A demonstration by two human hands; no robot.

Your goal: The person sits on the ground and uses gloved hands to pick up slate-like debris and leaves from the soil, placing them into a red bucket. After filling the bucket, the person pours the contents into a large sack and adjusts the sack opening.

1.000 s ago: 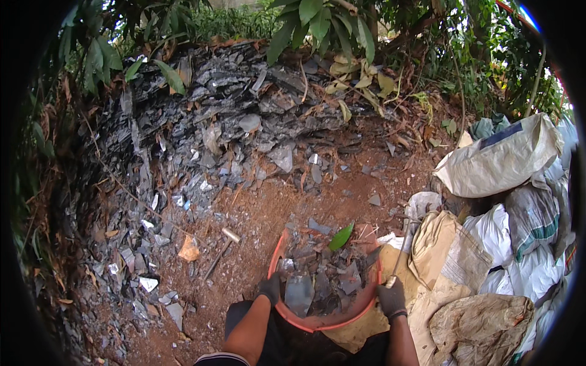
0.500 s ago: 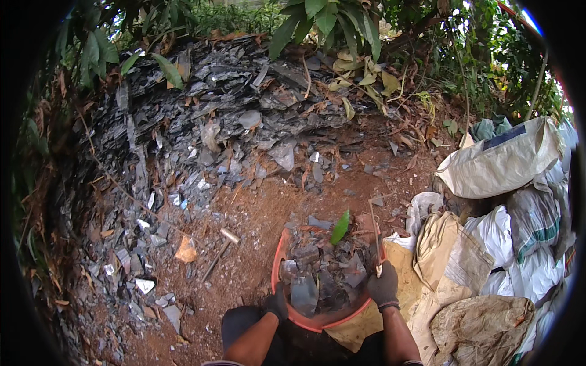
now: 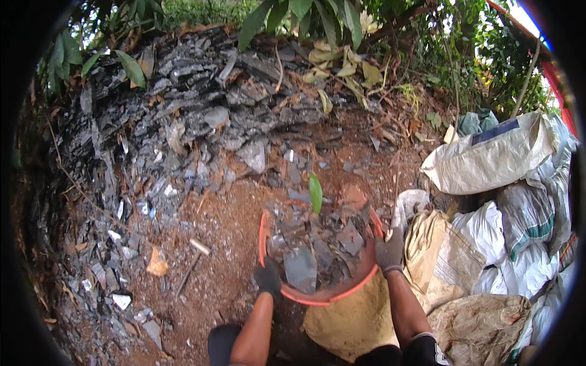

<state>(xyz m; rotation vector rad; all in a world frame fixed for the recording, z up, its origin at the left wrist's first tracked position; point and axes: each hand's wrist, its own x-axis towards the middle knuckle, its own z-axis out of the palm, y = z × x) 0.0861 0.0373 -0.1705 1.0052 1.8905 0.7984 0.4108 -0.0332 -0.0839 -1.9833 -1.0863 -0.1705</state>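
Note:
An orange-red plastic basin point(image 3: 329, 301) holds many dark, flat shards point(image 3: 300, 268), which look like broken slate or glass. My left hand point(image 3: 267, 278), in a dark glove, is closed on its near left rim. On the right rim, my right hand point(image 3: 389, 251), also gloved, is closed, with its fingers partly hidden. A small pale tip shows by the right thumb; what it belongs to is unclear. One green leaf point(image 3: 315, 193) stands up at the basin's far side. A yellowish sack point(image 3: 351, 326) lies under and in front of the basin.
A hammer point(image 3: 199, 246) and an orange-tan stone point(image 3: 157, 263) lie on reddish soil to the left. Layered dark shards point(image 3: 201, 91) form a bank at the back. Sacks are heaped at the right, including a filled white one point(image 3: 491, 158). Leafy branches point(image 3: 299, 18) hang overhead.
The basin has moved away from me and slightly right over the ground, with both hands on it. More of the yellowish sack shows. The thin hooked rod at my right hand is no longer plainly visible.

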